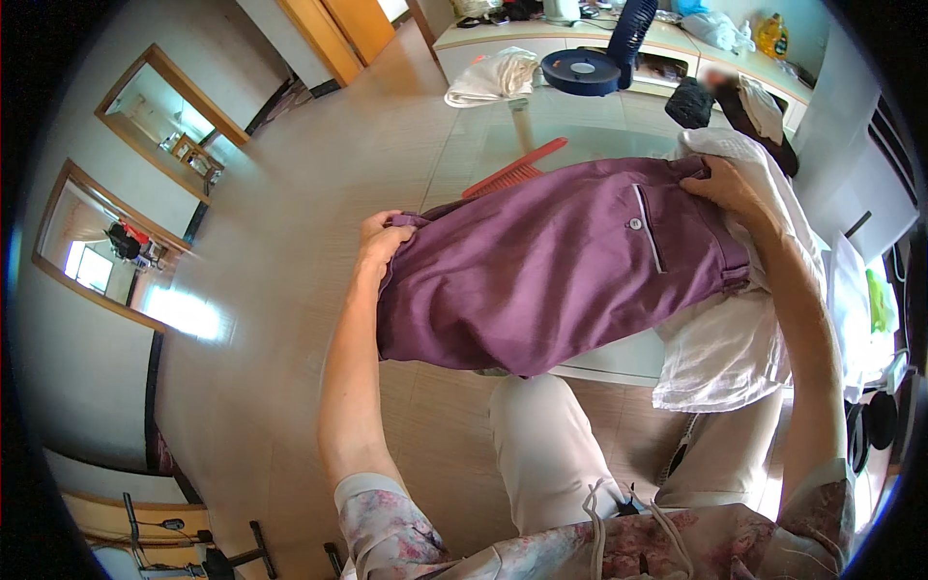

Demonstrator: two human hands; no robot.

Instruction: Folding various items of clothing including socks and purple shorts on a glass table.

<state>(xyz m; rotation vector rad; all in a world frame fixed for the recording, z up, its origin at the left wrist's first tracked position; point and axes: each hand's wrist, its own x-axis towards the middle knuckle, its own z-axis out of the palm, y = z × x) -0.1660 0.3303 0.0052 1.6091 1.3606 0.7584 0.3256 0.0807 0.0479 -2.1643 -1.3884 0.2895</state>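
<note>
A pair of purple trousers [541, 266] is stretched sideways between my two hands, above a glass-topped table [609, 140]. A welt pocket with a button shows near its waistband on the right. My left hand [385, 237] is closed on the cloth at the left end, fingers gripping the edge. At the far right corner, my right hand [725, 188] pinches the waistband. White cloth [720, 372] lies under and beside the right end of the trousers. A red brush [512, 166] with a long handle rests on the table just behind the trousers, partly covered by them.
A dark blue fan [585, 72] stands at the table's far side, near a folded cream cloth [493, 77]. Behind runs a low white cabinet [503, 41] with bottles and bags. Another person [749, 106] in dark clothing is at the far right. My knees are below the table's near edge.
</note>
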